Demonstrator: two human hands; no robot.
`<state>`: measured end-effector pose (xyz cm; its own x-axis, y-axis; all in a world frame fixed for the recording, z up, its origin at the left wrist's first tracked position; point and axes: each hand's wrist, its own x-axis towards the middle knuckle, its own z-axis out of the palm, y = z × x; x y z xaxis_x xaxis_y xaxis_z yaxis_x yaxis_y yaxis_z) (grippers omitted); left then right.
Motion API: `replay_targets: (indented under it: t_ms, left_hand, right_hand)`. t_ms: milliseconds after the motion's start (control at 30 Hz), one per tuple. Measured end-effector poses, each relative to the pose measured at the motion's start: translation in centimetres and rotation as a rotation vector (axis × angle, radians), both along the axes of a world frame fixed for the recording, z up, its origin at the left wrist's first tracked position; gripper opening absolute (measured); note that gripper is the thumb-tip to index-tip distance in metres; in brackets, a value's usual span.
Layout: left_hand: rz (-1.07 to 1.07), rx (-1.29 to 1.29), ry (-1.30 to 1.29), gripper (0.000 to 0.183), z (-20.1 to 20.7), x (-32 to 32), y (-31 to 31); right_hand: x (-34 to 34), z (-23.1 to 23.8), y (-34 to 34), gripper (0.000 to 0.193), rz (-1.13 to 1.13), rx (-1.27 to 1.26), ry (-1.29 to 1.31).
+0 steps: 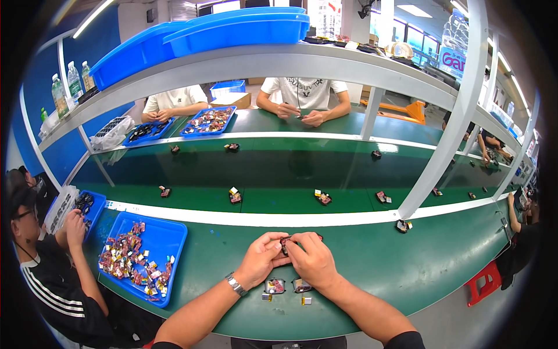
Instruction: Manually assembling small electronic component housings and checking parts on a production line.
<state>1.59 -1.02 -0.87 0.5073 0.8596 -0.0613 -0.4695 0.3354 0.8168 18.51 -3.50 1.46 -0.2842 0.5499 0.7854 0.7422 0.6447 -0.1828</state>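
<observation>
Near the middle of the green bench, my left hand (261, 260) and my right hand (314, 263) close together around a small dark electronic casing (285, 244) with reddish parts. Its lower side rests in my left fingers; my right fingers pinch at its top, hiding most of it. Just below my hands, two open casings with circuit boards lie side by side, a left casing (274, 285) and a right casing (301, 285). From each hangs a small silvery battery with a yellow end, the left battery (266, 297) and the right battery (307, 301).
At left, a blue tray (164, 232) holds many red boards with batteries. Beyond a white rail (279, 218), a green conveyor belt (279, 198) carries several spaced units. Another unit (403, 225) sits by a slanted post (444, 122). Co-workers sit opposite and at left; blue bins (238, 29) top the shelf.
</observation>
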Motion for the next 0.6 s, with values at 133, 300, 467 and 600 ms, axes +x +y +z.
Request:
replay_targets:
  t_ms: [133, 300, 467, 600]
  left_hand:
    - [0.011, 0.005, -0.003, 0.027, 0.0, 0.0, -0.1]
    - [0.066, -0.002, 0.041, 0.028, 0.2, -0.3, 0.1]
    - [0.121, 0.035, 0.007, 0.038, 0.2, -0.3, 0.8]
    - [0.214, 0.099, 0.090, 0.051, 0.7, -0.9, 1.5]
  right_hand:
    - [0.2, 0.0, 0.1, 0.022, 0.008, 0.039, -0.061]
    - [-0.8, 0.3, -0.3, 0.030, -0.011, -0.043, 0.017]
    - [-0.7, -0.5, 2.0, 0.031, -0.026, -0.101, 0.028]
    - [0.9, -1.0, 8.7, 0.024, -0.124, -0.124, 0.103]
